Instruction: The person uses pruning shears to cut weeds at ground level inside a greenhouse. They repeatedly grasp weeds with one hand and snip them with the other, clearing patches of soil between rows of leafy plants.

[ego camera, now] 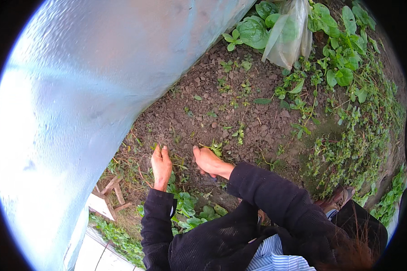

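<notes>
My left hand (161, 167) is low over the soil, thumb and forefinger close together. A small green weed sprig (154, 146) shows at its fingertips; whether the fingers grip it is too small to tell. To its right, my right hand (208, 162) is curled with the thumb on top. A dark object (212, 177), perhaps a handle, pokes out below its fingers, and the rest of it is hidden. Beside that hand lies a leafy weed (216, 148). Crumbly brown soil (203, 125) with scattered small weeds spreads beyond both hands.
Translucent plastic sheeting (98, 88) slopes along the left. A small wooden stool (110, 200) lies tipped near its edge. Broad-leaved plants (346, 67) grow at upper right, with a clear plastic bag (288, 37) among them. Low weeds (349, 159) cover the right side, near a shoe (339, 198).
</notes>
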`<state>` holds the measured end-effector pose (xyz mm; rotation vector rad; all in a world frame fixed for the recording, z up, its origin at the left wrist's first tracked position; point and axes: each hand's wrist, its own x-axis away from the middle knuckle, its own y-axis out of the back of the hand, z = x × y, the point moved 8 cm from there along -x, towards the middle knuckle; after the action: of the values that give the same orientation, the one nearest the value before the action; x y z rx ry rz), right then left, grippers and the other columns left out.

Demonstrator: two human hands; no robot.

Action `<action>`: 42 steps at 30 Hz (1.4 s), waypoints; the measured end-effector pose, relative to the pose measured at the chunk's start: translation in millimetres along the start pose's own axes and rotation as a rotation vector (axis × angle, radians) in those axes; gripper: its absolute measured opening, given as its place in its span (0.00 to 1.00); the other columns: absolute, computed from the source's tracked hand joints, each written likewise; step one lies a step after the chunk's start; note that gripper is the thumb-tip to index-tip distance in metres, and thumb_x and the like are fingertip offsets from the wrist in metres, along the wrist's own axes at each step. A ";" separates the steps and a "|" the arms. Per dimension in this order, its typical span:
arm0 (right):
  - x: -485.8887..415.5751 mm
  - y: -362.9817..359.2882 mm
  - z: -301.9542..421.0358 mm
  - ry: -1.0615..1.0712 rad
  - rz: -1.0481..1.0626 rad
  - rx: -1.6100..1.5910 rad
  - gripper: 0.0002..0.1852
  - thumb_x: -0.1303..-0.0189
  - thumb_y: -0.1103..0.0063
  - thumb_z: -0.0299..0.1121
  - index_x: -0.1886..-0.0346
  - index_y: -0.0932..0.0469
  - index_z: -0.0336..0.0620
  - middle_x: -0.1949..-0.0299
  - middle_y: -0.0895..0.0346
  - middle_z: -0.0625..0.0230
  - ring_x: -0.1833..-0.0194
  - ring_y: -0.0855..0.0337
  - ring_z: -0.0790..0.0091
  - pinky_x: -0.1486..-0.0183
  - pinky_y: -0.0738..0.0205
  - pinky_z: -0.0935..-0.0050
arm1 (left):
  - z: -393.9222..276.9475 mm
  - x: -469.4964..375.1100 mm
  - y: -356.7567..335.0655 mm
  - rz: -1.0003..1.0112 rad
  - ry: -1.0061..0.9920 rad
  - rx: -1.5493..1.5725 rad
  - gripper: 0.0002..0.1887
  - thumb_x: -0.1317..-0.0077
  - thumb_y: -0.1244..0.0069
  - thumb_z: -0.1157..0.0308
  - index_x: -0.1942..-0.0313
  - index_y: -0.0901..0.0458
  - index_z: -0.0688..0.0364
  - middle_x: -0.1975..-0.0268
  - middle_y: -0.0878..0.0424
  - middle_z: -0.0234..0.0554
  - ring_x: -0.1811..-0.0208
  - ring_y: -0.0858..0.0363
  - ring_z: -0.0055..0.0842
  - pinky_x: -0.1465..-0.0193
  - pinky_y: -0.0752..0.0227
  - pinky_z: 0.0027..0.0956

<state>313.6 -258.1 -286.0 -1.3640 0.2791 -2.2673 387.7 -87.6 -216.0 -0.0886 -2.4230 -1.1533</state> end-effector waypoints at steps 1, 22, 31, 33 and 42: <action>5.7 4.5 7.7 0.123 -0.048 0.074 0.33 0.22 0.70 0.52 0.75 0.28 0.33 0.78 0.24 0.55 0.78 0.21 0.63 0.79 0.27 0.62 | 2.0 4.1 1.2 -0.032 -0.028 0.004 0.15 0.22 0.57 0.67 0.48 0.24 0.73 0.69 0.24 0.36 0.69 0.31 0.19 0.65 0.33 0.28; 107.0 48.1 -30.4 0.066 0.144 -0.064 0.34 0.24 0.71 0.55 0.61 0.28 0.27 0.74 0.22 0.59 0.74 0.16 0.67 0.70 0.22 0.66 | -80.3 60.0 -85.3 0.256 -0.209 0.019 0.13 0.30 0.46 0.67 0.52 0.23 0.68 0.63 0.13 0.49 0.63 0.16 0.29 0.58 0.24 0.34; 122.8 55.8 -38.1 0.112 0.138 -0.047 0.33 0.23 0.69 0.56 0.59 0.28 0.29 0.71 0.22 0.60 0.74 0.17 0.68 0.72 0.23 0.66 | -56.0 62.1 -99.6 0.158 -0.164 0.092 0.08 0.29 0.50 0.74 0.53 0.24 0.67 0.65 0.16 0.45 0.66 0.21 0.27 0.60 0.26 0.33; 129.4 62.5 -38.6 0.147 0.128 -0.014 0.32 0.23 0.70 0.56 0.61 0.28 0.30 0.71 0.23 0.61 0.73 0.17 0.69 0.72 0.23 0.65 | -50.1 62.7 -93.7 0.113 -0.118 0.239 0.08 0.29 0.51 0.75 0.53 0.24 0.67 0.64 0.16 0.41 0.63 0.23 0.23 0.56 0.27 0.30; 160.5 102.9 -46.6 0.122 0.052 0.078 0.30 0.23 0.69 0.54 0.60 0.27 0.31 0.72 0.22 0.61 0.73 0.17 0.68 0.78 0.26 0.65 | -108.7 64.4 -120.2 0.116 -0.486 -0.456 0.13 0.32 0.50 0.74 0.49 0.26 0.66 0.58 0.17 0.58 0.63 0.16 0.53 0.62 0.22 0.48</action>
<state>240.3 -430.0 -225.8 -1.1684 0.2602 -2.2972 340.8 -255.6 -215.8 -0.7148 -2.4427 -1.7702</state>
